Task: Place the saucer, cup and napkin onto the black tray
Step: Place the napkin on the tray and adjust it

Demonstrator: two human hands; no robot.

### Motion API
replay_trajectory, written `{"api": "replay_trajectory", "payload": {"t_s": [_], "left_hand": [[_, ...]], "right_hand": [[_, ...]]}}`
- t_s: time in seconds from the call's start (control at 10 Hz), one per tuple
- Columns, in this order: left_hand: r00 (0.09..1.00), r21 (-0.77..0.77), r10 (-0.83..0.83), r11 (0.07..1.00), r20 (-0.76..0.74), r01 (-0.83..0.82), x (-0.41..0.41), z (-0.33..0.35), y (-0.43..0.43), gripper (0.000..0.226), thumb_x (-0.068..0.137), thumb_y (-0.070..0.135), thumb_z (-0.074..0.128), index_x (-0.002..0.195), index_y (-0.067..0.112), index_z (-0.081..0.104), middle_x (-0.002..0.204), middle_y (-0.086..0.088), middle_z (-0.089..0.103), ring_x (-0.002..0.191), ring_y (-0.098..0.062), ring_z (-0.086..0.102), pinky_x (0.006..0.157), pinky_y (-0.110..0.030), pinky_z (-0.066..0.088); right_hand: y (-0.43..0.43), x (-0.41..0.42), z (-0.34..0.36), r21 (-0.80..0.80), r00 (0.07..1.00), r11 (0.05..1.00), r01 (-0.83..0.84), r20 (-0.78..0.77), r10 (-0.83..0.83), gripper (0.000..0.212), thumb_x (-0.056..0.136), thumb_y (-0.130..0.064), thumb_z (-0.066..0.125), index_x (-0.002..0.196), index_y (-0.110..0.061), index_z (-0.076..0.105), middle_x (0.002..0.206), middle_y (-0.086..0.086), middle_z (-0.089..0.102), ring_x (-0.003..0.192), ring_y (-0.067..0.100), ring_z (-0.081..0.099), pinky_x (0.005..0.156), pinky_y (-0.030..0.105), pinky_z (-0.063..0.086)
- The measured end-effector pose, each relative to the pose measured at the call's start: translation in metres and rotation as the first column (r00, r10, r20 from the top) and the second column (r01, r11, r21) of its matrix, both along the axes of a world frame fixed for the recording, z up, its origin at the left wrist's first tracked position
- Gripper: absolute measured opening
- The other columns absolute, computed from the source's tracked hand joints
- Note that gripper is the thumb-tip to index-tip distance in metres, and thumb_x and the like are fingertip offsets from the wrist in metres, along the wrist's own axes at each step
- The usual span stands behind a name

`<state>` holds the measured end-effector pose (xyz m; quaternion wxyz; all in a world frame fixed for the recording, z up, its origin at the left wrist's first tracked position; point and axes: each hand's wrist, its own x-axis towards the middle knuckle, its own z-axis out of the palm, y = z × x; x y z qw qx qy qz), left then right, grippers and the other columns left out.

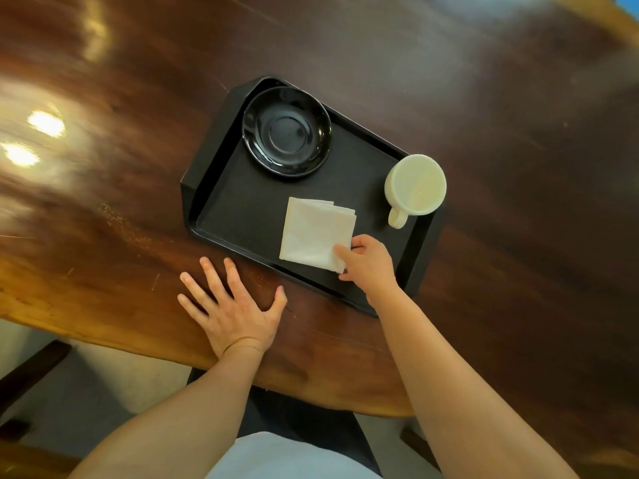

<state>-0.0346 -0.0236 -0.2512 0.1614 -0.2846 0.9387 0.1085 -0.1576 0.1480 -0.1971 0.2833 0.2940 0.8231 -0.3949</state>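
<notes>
A black tray (242, 202) sits on a shiny brown wooden bench (484, 98). It lies turned at a slant.

A black saucer (287, 131) rests in the far left corner of the tray. Nothing stands on it. A pale cream cup (415, 184) stands at the right end of the tray, near the rim. Its handle points toward the person. The cup is well apart from the saucer.

A folded white napkin (316, 231) lies on the tray floor, between the saucer and the near rim. It is close to the cup but not touching it.

The right hand (368, 262) reaches over the near edge of the tray. Its grip is closed on the near right corner of the napkin, with the thumb on top and the fingers tucked at the edge. Most of the napkin looks flat on the tray.

The left hand (231, 305) lies flat on the bench, just beside the near left side of the tray. Its fingers are spread wide and its grip holds nothing. It does not touch the tray.
</notes>
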Motion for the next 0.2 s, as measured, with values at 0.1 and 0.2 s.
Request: {"api": "replay_trajectory", "payload": {"t_s": [0.1, 0.2], "left_hand": [[1.0, -0.002, -0.015, 1.0, 0.004, 0.015, -0.003, 0.004, 0.0, 0.102, 0.078, 0.08, 0.035, 0.156, 0.017, 0.02, 0.167, -0.017, 0.008, 0.152, -0.046, 0.0, 0.121, -0.063, 0.0], [0.999, -0.004, 0.002, 1.0, 0.035, -0.002, -0.003, 0.007, 0.0, 0.106, 0.075, 0.083, 0.029, 0.157, 0.017, 0.015, 0.167, -0.017, 0.004, 0.152, -0.046, -0.004, 0.121, -0.062, -0.002]], "right_hand": [[0.008, 0.005, 0.002, 0.076, 0.999, 0.997, 0.002, -0.047, 0.002, 0.03, 0.091, -0.033, 0.065, 0.117, -0.019, 0.059, 0.101, 0.002, 0.069, 0.089, 0.02, 0.069, 0.08, 0.04, 0.061], [0.015, 0.014, 0.013, 0.085, 0.999, 0.996, -0.019, -0.026, 0.021, 0.024, 0.092, -0.034, 0.064, 0.112, -0.022, 0.058, 0.101, -0.001, 0.068, 0.093, 0.02, 0.068, 0.085, 0.042, 0.06]]}}
